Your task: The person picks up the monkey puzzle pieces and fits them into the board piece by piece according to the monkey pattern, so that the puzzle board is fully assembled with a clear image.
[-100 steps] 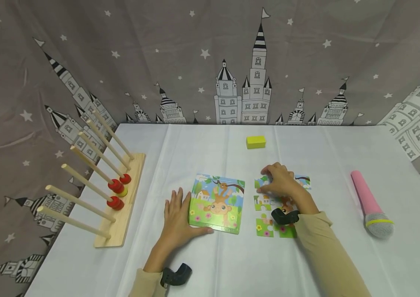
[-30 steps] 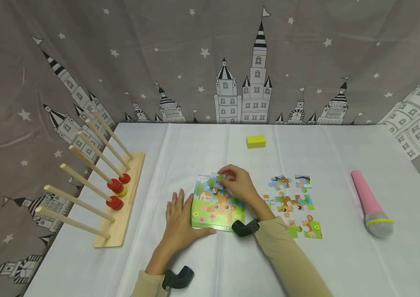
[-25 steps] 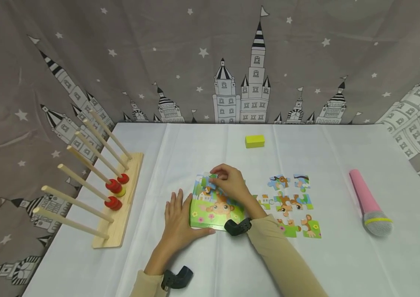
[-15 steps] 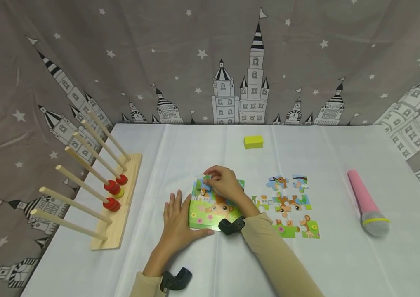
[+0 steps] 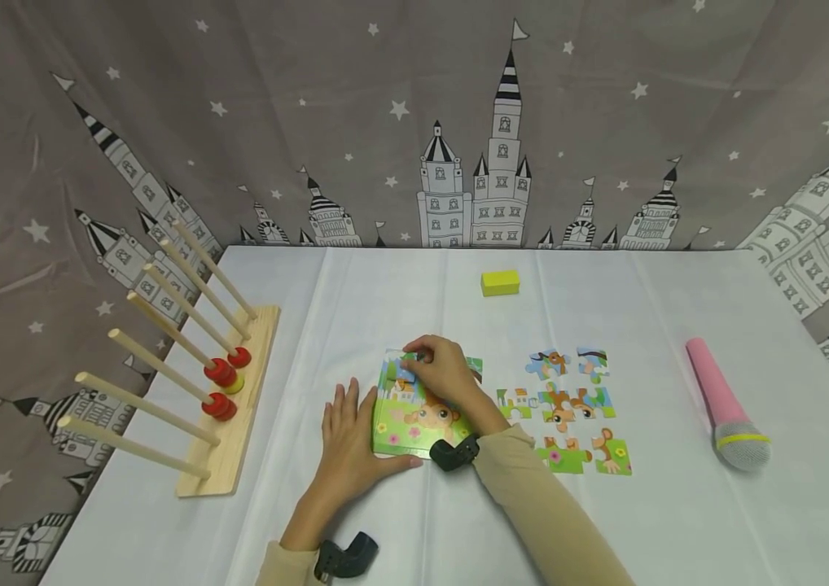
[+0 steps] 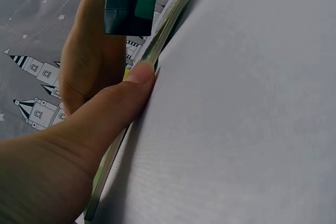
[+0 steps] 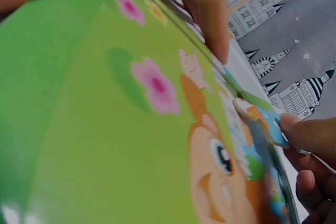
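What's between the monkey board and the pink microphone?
Loose puzzle pieces, laid out on the white cloth; from them to the microphone, just bare cloth. Head view.

Bare cloth [image 5: 655, 399] between puzzle pieces [image 5: 559, 400] and microphone [image 5: 728, 407], peg rack [image 5: 247, 399] barring left, yellow block [image 5: 500, 283] at back

puzzle board [image 5: 401, 430]: top middle hidden behind right hand [image 5: 445, 374]
held piece [image 7: 269, 126]: partly covered, same hand
right sleeve [image 5: 546, 509]: cut off, head view bottom
pink flower [image 7: 156, 85]: blurry, right wrist view
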`<state>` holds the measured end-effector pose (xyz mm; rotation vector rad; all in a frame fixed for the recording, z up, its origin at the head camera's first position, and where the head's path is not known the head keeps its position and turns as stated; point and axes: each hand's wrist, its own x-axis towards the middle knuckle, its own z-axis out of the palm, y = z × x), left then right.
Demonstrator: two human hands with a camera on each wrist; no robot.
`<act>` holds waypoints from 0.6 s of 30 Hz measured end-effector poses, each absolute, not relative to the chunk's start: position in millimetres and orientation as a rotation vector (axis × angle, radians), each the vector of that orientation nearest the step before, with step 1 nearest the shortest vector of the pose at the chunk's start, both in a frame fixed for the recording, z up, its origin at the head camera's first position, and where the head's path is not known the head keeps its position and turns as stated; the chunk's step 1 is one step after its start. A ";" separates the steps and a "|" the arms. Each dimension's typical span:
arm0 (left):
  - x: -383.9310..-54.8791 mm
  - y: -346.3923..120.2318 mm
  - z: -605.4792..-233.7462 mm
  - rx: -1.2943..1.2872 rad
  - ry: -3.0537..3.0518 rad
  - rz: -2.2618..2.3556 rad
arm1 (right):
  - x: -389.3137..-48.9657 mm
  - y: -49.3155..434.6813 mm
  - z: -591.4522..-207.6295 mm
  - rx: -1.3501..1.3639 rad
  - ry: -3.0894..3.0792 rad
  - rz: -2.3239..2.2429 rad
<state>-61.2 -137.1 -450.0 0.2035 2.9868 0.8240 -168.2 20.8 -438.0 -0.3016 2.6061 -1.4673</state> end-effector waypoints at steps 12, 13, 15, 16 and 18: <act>-61.4 -137.4 -450.8 0.217 2.994 0.816 | -162.6 17.8 -444.3 -0.415 2.760 -1.364; -61.3 -137.4 -450.7 0.218 2.992 0.817 | -162.2 17.5 -444.9 -0.417 2.771 -1.361; -61.1 -137.4 -450.6 0.223 2.992 0.817 | -161.3 17.2 -446.0 -0.431 2.793 -1.363; -60.9 -137.3 -450.4 0.223 2.991 0.816 | -160.9 16.8 -446.6 -0.436 2.801 -1.367; -60.7 -137.2 -450.3 0.227 2.995 0.819 | -159.7 16.4 -447.8 -0.460 2.825 -1.361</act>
